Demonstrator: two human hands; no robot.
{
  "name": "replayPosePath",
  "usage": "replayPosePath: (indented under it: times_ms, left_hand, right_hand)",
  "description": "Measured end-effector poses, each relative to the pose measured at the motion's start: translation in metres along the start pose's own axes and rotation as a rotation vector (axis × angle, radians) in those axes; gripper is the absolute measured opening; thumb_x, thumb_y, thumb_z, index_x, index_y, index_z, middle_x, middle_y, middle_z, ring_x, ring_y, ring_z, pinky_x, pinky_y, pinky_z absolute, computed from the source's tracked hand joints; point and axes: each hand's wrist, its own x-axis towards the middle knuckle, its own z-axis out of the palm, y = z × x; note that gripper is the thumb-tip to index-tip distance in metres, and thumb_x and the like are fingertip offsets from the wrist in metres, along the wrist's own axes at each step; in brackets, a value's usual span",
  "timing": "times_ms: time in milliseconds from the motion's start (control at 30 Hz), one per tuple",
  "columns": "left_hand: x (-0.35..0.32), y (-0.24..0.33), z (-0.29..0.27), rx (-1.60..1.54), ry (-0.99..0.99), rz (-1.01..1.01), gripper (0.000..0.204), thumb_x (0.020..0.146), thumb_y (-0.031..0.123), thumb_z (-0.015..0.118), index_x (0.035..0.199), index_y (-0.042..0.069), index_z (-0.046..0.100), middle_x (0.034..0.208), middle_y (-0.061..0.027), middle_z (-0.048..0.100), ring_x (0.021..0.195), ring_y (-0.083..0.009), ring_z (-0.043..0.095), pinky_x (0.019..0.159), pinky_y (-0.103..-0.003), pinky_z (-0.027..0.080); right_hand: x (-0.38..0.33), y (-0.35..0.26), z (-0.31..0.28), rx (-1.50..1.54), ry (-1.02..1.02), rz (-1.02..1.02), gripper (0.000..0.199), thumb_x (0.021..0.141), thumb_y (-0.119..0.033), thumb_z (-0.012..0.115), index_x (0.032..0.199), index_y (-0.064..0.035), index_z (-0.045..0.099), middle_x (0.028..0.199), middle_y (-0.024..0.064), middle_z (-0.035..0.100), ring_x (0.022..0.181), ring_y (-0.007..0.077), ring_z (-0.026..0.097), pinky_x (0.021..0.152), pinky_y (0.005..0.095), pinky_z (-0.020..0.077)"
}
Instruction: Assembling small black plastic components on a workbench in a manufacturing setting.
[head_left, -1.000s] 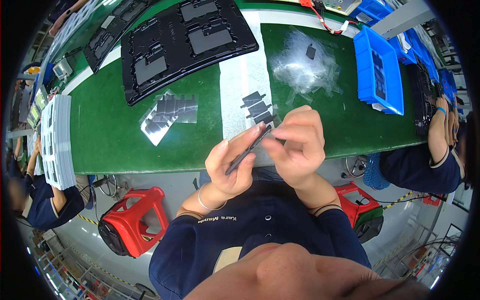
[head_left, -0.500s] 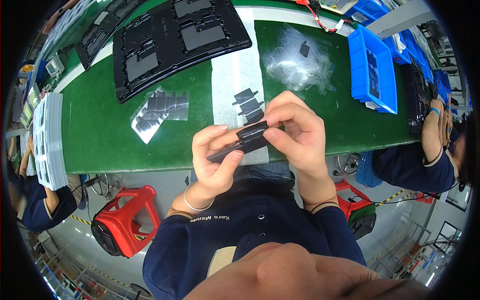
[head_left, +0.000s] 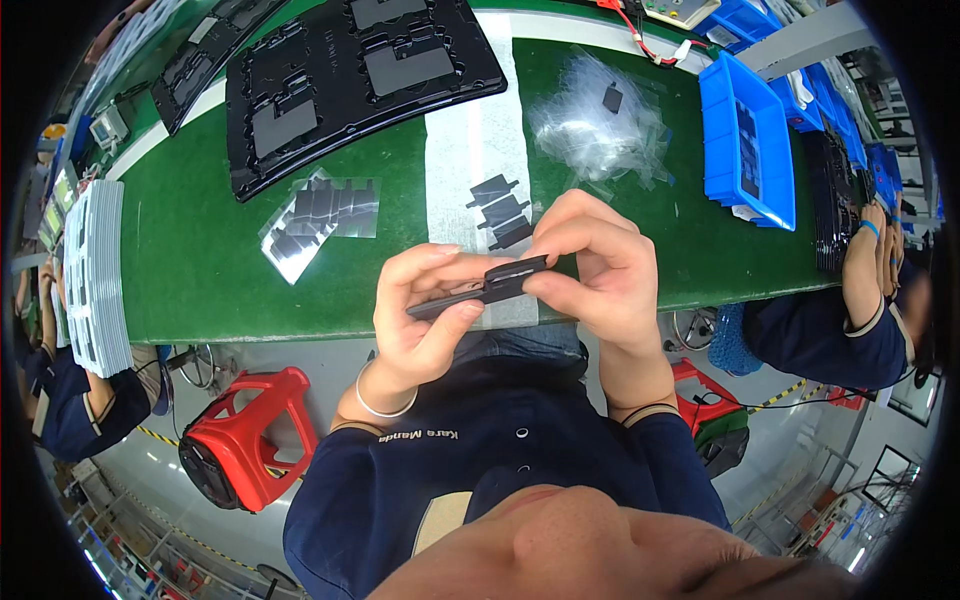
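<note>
Above the near edge of the table, both of my hands hold one flat, dark rectangular part with a black flap (head_left: 505, 285) on its right half. My left hand (head_left: 415, 315) pinches its left end between thumb and fingers. The thumb and forefinger of my right hand (head_left: 605, 275) grip the flap's right end, where a pale strip shows along the fold. Just beyond my hands, several black cut-out pieces with small tabs (head_left: 500, 208) lie on a white cloth strip (head_left: 470, 140). What exactly the part is, I cannot tell.
Clear sheets with dark pieces (head_left: 335, 208) lie at left, near a stack of white trays (head_left: 97, 280). Black moulded trays (head_left: 330, 60) stand at the back. Loose clear film (head_left: 595, 130) is heaped right of the cloth, then a blue bin (head_left: 715, 150). Co-workers sit at both sides.
The part has tilted and its flap now lies more level. My right hand has shifted slightly right and toward me; my left hand has moved a little left.
</note>
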Motion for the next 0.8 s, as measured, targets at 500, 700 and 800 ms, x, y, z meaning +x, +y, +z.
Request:
replayPosePath:
  times_ms: [500,700,800]
  left_hand:
    - [0.000,0.007,0.004,-0.006,0.207,-0.279,0.014,0.081,-0.002,0.062,0.094,-0.007,0.063,0.082,-0.0136,0.067,0.074,-0.0161,0.064,0.068,-0.026,0.051]
    - [0.001,0.013,0.008,0.054,0.258,-0.301,0.015,0.079,-0.002,0.063,0.093,-0.007,0.064,0.080,-0.0113,0.068,0.071,-0.0132,0.063,0.064,-0.024,0.050]
    - [0.000,0.017,0.005,0.121,0.212,-0.319,0.014,0.079,-0.001,0.063,0.092,-0.007,0.064,0.079,-0.0114,0.068,0.070,-0.0136,0.064,0.063,-0.024,0.050]
  right_hand:
    - [-0.002,0.011,0.011,0.068,0.031,0.040,0.019,0.073,0.001,0.069,0.091,0.0002,0.065,0.081,0.0069,0.059,0.072,0.0127,0.052,0.064,0.0241,0.0402]
    - [-0.005,0.011,0.012,-0.093,0.100,-0.069,0.023,0.069,-0.002,0.074,0.092,-0.0013,0.068,0.076,0.0058,0.062,0.069,0.0158,0.057,0.062,0.0261,0.0439]
    - [-0.001,0.011,0.006,-0.106,0.030,-0.096,0.027,0.068,-0.004,0.075,0.094,-0.0019,0.069,0.077,0.0067,0.063,0.067,0.0169,0.058,0.060,0.0265,0.0439]
